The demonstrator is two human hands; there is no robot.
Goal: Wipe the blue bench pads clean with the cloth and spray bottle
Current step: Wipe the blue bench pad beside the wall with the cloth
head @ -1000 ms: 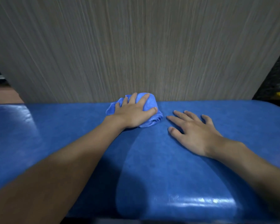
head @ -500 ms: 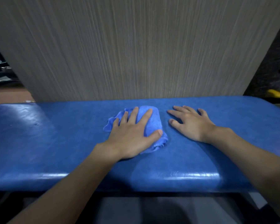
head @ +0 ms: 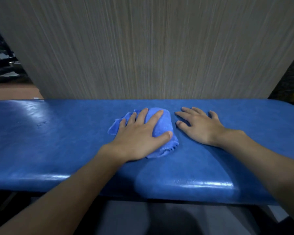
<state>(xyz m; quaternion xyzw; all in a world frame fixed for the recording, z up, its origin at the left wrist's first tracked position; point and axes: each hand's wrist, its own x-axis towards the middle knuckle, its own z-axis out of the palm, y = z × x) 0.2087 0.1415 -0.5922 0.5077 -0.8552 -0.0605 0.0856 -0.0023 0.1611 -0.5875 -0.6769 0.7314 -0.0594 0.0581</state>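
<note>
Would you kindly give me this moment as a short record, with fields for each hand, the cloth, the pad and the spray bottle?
left hand: spread flat on the cloth, pressing it onto the pad
right hand: flat on the bare pad, just right of the cloth, holding nothing
cloth: blue, bunched, mostly under the left hand
bench pad: blue, glossy, with light glare along the near edge
spray bottle: not in view
behind the pad: grey grained panel

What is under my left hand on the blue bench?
A bunched blue cloth lies under the left hand, which presses it onto the blue bench pad. Cloth edges show past the fingers and thumb; the part beneath the palm, and the pad below it, are covered.
</note>
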